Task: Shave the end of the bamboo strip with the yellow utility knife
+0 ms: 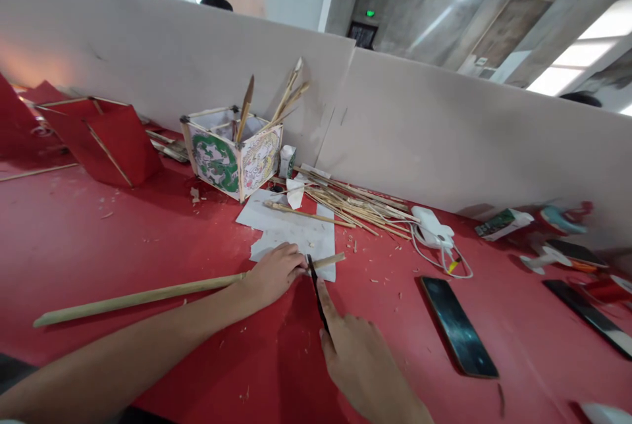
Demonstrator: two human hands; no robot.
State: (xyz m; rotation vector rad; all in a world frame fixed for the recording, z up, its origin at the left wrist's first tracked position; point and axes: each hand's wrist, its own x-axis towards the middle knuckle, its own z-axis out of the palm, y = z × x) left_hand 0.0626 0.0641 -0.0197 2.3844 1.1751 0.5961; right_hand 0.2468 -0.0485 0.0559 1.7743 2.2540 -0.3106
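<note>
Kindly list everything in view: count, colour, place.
table: one, red, below
partition: one, grey, back
sheet: one, white, centre
pole: one, pale, left
knife: one, dark, centre
sticks: many, tan, back
picture box: one, multicoloured, back
container: one, red, left
corded device: one, white, right
phone: one, dark, right
cartons: two, green-white, back
shavings: many, pale, table
heads: three, dark, beyond
small items: several, mixed, right
left hand: one, bare, on pole
right hand: one, bare, on knife

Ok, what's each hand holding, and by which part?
The left hand holds the bamboo stick near its right end; the right hand holds the dark knife by its near end, mostly hidden.
</note>
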